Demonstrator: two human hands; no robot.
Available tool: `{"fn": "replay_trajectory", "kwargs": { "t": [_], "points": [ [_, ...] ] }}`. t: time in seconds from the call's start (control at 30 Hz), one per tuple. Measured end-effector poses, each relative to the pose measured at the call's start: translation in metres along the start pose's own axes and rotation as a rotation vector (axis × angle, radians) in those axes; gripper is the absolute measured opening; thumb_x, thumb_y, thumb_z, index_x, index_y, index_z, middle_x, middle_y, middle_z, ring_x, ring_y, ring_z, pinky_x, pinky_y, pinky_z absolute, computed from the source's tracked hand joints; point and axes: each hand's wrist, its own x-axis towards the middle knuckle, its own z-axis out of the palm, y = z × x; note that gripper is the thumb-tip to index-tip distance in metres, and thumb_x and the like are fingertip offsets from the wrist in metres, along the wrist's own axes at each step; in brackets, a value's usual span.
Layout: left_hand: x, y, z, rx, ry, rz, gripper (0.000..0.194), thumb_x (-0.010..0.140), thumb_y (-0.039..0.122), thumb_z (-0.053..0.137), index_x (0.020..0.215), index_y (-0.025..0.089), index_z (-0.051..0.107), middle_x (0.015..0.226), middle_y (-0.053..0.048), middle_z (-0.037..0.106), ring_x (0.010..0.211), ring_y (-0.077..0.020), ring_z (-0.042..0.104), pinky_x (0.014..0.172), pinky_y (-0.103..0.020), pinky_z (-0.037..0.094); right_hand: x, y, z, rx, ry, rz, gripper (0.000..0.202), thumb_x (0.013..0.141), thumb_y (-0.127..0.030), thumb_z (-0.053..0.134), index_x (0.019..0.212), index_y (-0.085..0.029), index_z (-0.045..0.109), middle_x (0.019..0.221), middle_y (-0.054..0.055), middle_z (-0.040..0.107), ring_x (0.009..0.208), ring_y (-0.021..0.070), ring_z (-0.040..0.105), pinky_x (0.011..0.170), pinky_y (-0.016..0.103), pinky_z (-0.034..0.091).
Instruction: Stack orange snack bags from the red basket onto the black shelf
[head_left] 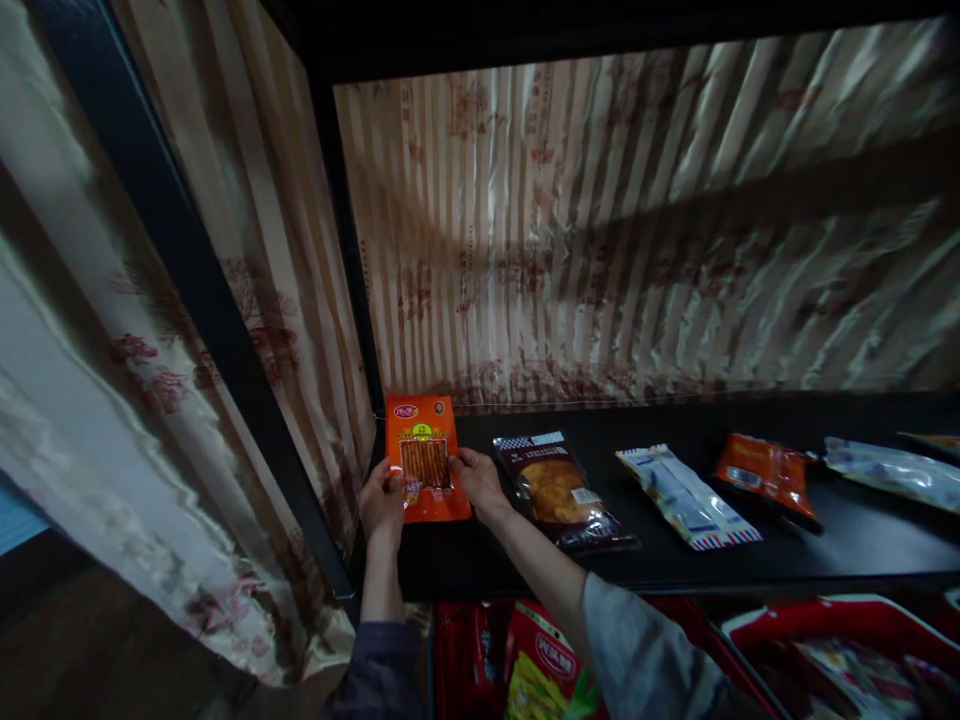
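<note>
Both my left hand (382, 505) and right hand (481, 482) pinched the orange packet (425, 462) by the shelf (450, 560). Any shift needed even grips.

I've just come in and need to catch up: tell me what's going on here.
A person's left hand and right hand hold a flat orange snack packet by its sides, at the left end of a black shelf. To its right lie a brown-and-clear plastic bag and a white-and-blue packet.
</note>
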Motion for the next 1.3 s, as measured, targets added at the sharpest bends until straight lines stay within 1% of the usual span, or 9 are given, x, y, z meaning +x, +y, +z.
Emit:
{"fn": "replay_trajectory", "kwargs": {
  "t": [0.07, 0.23, 0.37, 0.53, 0.63, 0.8, 0.93, 1.1, 1.3],
  "points": [
    [0.005, -0.004, 0.000, -0.002, -0.018, 0.047, 0.037, 0.065, 0.009, 0.065, 0.099, 0.022, 0.068, 0.082, -0.002, 0.071, 0.090, -0.0198, 0.065, 0.089, -0.033, 0.047, 0.008, 0.001, 0.002, -0.051, 0.014, 0.033, 0.027, 0.075, -0.036, 0.051, 0.084, -0.020, 0.071, 0.077, 0.003, 0.071, 0.075, 0.0197, 0.065, 0.068, 0.029, 0.049],
    [0.014, -0.003, -0.001, 0.130, 0.003, 0.118, 0.033, 0.067, 0.007, 0.061, 0.094, 0.023, 0.072, 0.098, -0.006, 0.071, 0.105, -0.0241, 0.060, 0.100, -0.037, 0.039, 0.024, 0.007, 0.013, -0.156, 0.006, 0.053, 0.026, 0.076, -0.032, 0.050, 0.086, -0.021, 0.071, 0.078, 0.003, 0.072, 0.076, 0.0191, 0.066, 0.066, 0.026, 0.048],
    [0.018, -0.001, 0.000, 0.236, 0.039, 0.120, 0.034, 0.066, 0.005, 0.061, 0.091, 0.023, 0.073, 0.099, -0.008, 0.071, 0.104, -0.0259, 0.060, 0.100, -0.039, 0.038, 0.033, 0.015, 0.021, -0.263, 0.010, 0.039, 0.024, 0.077, -0.029, 0.050, 0.084, -0.023, 0.071, 0.080, 0.003, 0.072, 0.076, 0.0185, 0.065, 0.064, 0.025, 0.045],
    [0.021, -0.005, 0.003, 0.379, 0.049, 0.223, 0.035, 0.069, 0.004, 0.055, 0.091, 0.024, 0.073, 0.104, -0.009, 0.069, 0.103, -0.0245, 0.059, 0.100, -0.037, 0.038, 0.039, 0.019, 0.024, -0.365, -0.010, 0.048, 0.022, 0.078, -0.028, 0.049, 0.083, -0.025, 0.070, 0.079, 0.001, 0.072, 0.073, 0.0171, 0.065, 0.060, 0.024, 0.042],
    [0.023, -0.008, 0.005, 0.378, 0.033, 0.264, 0.034, 0.069, 0.003, 0.053, 0.088, 0.023, 0.073, 0.105, -0.009, 0.069, 0.105, -0.0245, 0.058, 0.102, -0.038, 0.036, 0.039, 0.014, 0.023, -0.462, -0.026, 0.045, 0.020, 0.079, -0.027, 0.050, 0.083, -0.024, 0.069, 0.081, 0.002, 0.071, 0.073, 0.0172, 0.064, 0.059, 0.024, 0.039],
    [0.025, -0.014, 0.004, 0.300, 0.026, 0.238, 0.033, 0.067, 0.002, 0.053, 0.084, 0.023, 0.072, 0.103, -0.010, 0.069, 0.106, -0.0255, 0.057, 0.102, -0.038, 0.035, 0.034, 0.001, 0.021, -0.663, -0.037, 0.074, 0.016, 0.081, -0.030, 0.053, 0.081, -0.025, 0.067, 0.082, 0.004, 0.069, 0.080, 0.0192, 0.064, 0.060, 0.025, 0.038],
    [0.028, -0.022, 0.005, 0.360, 0.000, 0.279, 0.034, 0.067, 0.003, 0.052, 0.087, 0.023, 0.071, 0.106, -0.009, 0.068, 0.113, -0.0258, 0.054, 0.105, -0.040, 0.032, 0.034, -0.003, 0.022, -0.754, -0.016, 0.050, 0.017, 0.081, -0.033, 0.054, 0.092, -0.025, 0.065, 0.096, 0.005, 0.064, 0.084, 0.0177, 0.063, 0.064, 0.025, 0.040],
    [0.030, -0.031, 0.008, 0.349, -0.012, 0.326, 0.026, 0.067, 0.008, 0.057, 0.086, 0.020, 0.070, 0.117, -0.012, 0.063, 0.130, -0.0293, 0.039, 0.112, -0.045, 0.024, 0.041, -0.002, 0.028, -0.776, 0.005, 0.054, 0.022, 0.083, -0.036, 0.053, 0.097, -0.022, 0.062, 0.101, 0.007, 0.060, 0.089, 0.0172, 0.061, 0.072, 0.026, 0.043],
    [0.029, -0.032, 0.008, 0.381, -0.065, 0.274, 0.029, 0.069, 0.010, 0.059, 0.093, 0.021, 0.070, 0.127, -0.011, 0.058, 0.130, -0.0284, 0.040, 0.111, -0.042, 0.026, 0.038, 0.004, 0.034, -0.746, 0.060, 0.047, 0.025, 0.084, -0.035, 0.051, 0.103, -0.020, 0.057, 0.104, 0.009, 0.059, 0.098, 0.0207, 0.058, 0.079, 0.029, 0.043]
  ]
}}
